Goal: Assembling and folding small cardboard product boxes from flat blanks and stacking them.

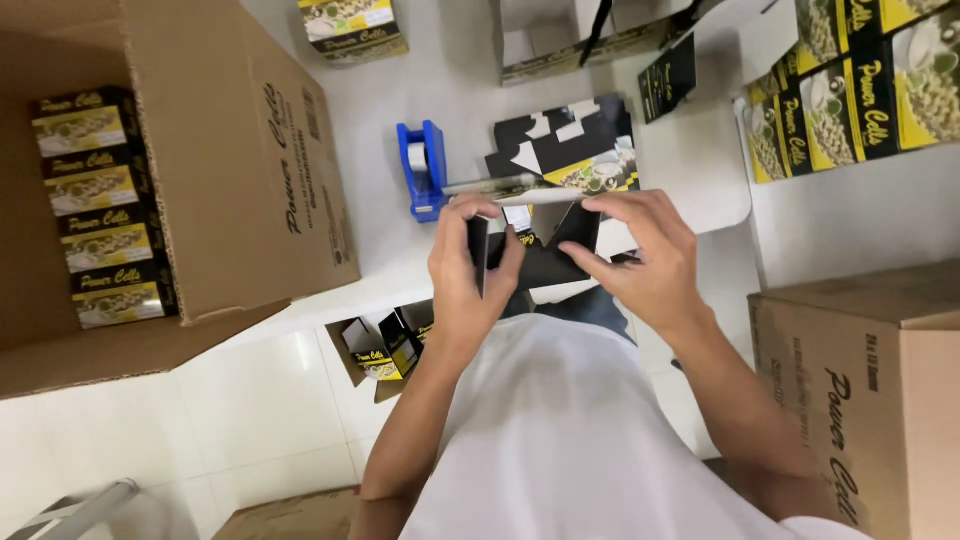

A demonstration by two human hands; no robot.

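Both my hands hold a small black carton (548, 258) that is partly unfolded, its flaps spread open above my lap. My left hand (470, 262) grips its left side panel, fingers curled over the top edge. My right hand (640, 255) pinches the right flap and the upper edge. Just beyond the carton, a stack of flat black-and-yellow carton blanks (570, 150) lies on the white table (700, 170). A blue tape dispenser (422, 170) stands to the left of that stack.
A large open cardboard box (230, 150) at left holds a row of finished black-and-yellow packs (100, 210). More finished packs (860, 90) are stacked at the upper right. A brown shipping box (870, 380) stands at right. A small box (385, 345) sits on the tiled floor.
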